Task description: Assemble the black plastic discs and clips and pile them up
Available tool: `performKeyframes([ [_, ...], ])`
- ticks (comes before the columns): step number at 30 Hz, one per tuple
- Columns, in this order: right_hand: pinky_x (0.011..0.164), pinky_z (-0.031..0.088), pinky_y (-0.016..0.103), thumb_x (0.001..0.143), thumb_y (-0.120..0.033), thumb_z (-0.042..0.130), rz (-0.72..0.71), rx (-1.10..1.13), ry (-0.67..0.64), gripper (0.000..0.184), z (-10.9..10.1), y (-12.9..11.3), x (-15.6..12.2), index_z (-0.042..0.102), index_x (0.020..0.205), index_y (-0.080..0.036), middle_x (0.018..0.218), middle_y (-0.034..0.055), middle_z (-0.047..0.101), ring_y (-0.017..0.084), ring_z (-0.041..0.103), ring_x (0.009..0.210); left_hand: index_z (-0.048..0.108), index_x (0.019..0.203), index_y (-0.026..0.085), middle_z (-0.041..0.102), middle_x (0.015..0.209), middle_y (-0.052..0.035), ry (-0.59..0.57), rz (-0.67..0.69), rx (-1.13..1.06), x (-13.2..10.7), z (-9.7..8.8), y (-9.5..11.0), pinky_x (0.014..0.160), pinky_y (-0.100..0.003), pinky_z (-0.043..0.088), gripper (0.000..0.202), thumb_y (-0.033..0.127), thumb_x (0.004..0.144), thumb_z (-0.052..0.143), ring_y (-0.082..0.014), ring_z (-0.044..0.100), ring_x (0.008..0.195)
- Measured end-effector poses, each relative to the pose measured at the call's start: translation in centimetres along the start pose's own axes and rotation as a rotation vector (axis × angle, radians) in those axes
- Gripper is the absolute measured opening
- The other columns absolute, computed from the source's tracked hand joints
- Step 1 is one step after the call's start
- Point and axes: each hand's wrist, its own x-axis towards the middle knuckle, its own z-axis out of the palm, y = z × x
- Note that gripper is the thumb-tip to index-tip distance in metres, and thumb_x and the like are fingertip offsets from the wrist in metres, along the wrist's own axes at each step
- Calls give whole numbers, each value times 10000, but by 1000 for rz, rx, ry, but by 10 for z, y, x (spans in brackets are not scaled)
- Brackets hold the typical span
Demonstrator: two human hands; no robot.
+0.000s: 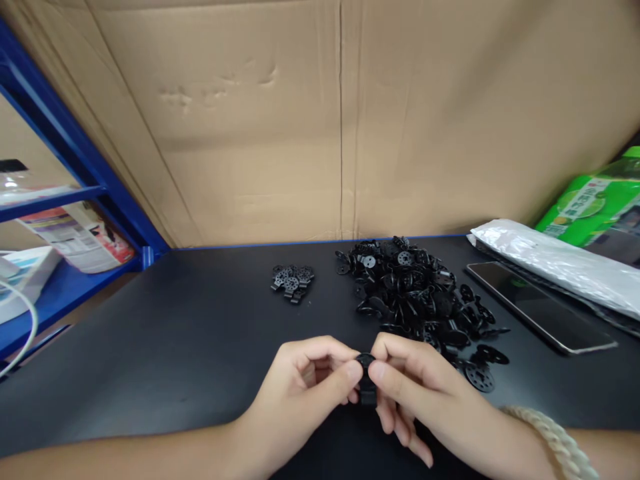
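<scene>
Left hand (300, 390), right hand (423, 390), black part (367, 383) between

Both hands bare, low centre, meeting tip to tip. Left hand (300, 390) comes in from lower left, palm turned inward, thumb and index pinched tight, other fingers (305, 350) curled over the top. Right hand (425, 393) comes in from lower right, thumb and index pinched tight against the left's, remaining three hanging loose, pointing down. Left forearm (125, 453) lies along bottom edge; right forearm (615, 453) exits bottom right corner. Wrists roughly straight.
</scene>
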Motion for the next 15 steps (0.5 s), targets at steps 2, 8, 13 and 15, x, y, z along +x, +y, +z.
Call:
performKeyframes([
  [2,330,333,107,893,-577,505,-3,-20,5,423,1,-1,-1,476,779,-170,591,-36,543,35,436,388,712,772,131,645,634,-7,-2,-19,-3,0,0,1,608,-220,489,152,277,806,685,-116,575,602],
  [8,365,305,134,869,-654,463,2,-66,23,493,2,-4,-3,453,737,-179,574,-42,497,46,401,420,705,733,125,639,607,-9,-28,-28,-4,0,1,2,589,-217,476,174,287,796,690,-116,577,591],
  [13,383,277,141,842,-695,465,3,-47,28,527,2,-4,-4,426,712,-186,583,-40,490,50,382,447,709,737,125,640,595,-12,-32,-35,-11,0,1,1,582,-228,480,192,311,785,700,-119,575,573],
  [15,386,270,143,853,-686,459,-12,-57,26,522,2,-3,-4,424,705,-187,574,-42,480,51,374,449,705,731,124,639,593,-14,-30,-39,-8,1,0,1,579,-228,479,204,320,785,699,-117,572,566],
])
